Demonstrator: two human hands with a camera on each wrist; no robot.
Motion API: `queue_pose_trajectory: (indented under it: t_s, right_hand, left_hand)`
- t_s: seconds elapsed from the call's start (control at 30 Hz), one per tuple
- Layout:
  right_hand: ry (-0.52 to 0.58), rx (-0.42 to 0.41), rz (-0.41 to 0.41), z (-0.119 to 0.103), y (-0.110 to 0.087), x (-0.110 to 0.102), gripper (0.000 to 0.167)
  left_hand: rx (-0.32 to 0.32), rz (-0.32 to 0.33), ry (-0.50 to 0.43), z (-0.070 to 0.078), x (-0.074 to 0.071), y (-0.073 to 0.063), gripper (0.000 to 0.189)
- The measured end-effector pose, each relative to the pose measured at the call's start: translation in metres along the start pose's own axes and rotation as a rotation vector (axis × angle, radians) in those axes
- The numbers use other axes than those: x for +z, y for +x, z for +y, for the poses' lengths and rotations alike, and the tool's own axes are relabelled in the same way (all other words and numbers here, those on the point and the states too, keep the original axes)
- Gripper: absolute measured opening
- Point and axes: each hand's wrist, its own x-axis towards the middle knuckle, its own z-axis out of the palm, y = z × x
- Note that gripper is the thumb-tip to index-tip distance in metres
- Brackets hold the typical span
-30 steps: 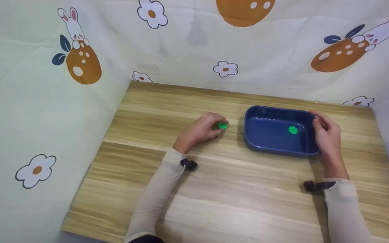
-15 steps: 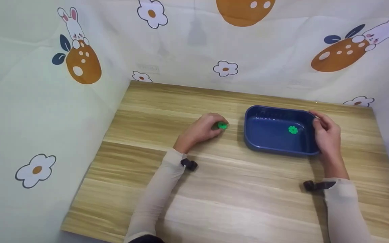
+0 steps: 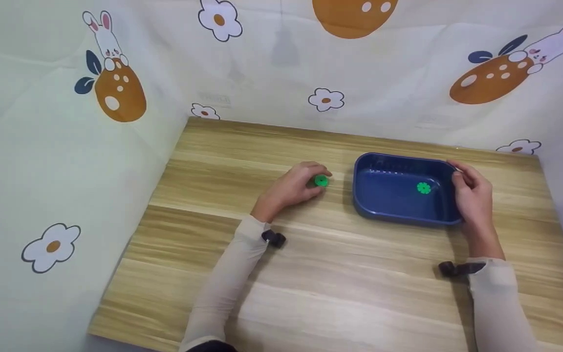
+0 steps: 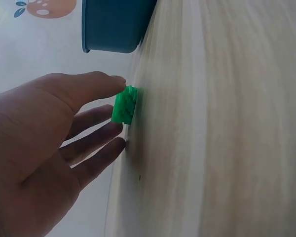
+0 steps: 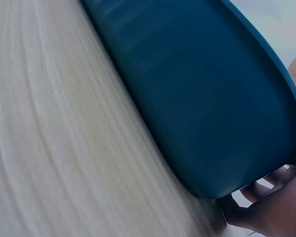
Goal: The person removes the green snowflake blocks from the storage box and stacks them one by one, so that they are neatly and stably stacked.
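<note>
A small stack of bright green flower-shaped discs (image 3: 321,180) sits between the thumb and fingertips of my left hand (image 3: 291,186), left of the blue basin. In the left wrist view, the thumb tip meets one edge of the green stack (image 4: 125,104), and the index fingertip is partly hidden behind it. The other fingers spread loosely, close over the wood. My right hand (image 3: 475,195) grips the right end of the deep blue basin (image 3: 384,216), thumb at the rim. One green flower disc (image 3: 423,188) lies flat inside. In the right wrist view, fingers (image 5: 256,191) curl against the basin's end.
The wood-grain table (image 3: 340,274) runs back to a pale curtain (image 3: 271,63) printed with rabbits and flowers. Another curtain side rises along the left edge. Black camera mounts (image 3: 273,238) sit on both wrists.
The green stack has tipped slightly, so its top face shows rounder. My left fingertips have risen a little. The basin and right hand have stayed in place.
</note>
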Motion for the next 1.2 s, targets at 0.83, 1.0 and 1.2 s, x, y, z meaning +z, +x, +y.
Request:
queue_pose_trajectory:
  t_s: [0.83, 1.0, 1.2]
  right_hand:
    - [-0.036, -0.006, -0.023, -0.002, 0.002, -0.001, 0.039]
    - [-0.041, -0.014, -0.019, -0.001, 0.002, 0.0, 0.038]
    - [-0.018, -0.04, -0.011, -0.001, 0.002, 0.002, 0.037]
  left_hand:
    - [0.146, 0.053, 0.027, 0.089, 0.033, 0.067, 0.035]
    - [0.139, -0.027, 0.102, 0.105, 0.05, 0.088, 0.039]
    - [0.114, -0.089, 0.161, 0.117, 0.065, 0.108, 0.042]
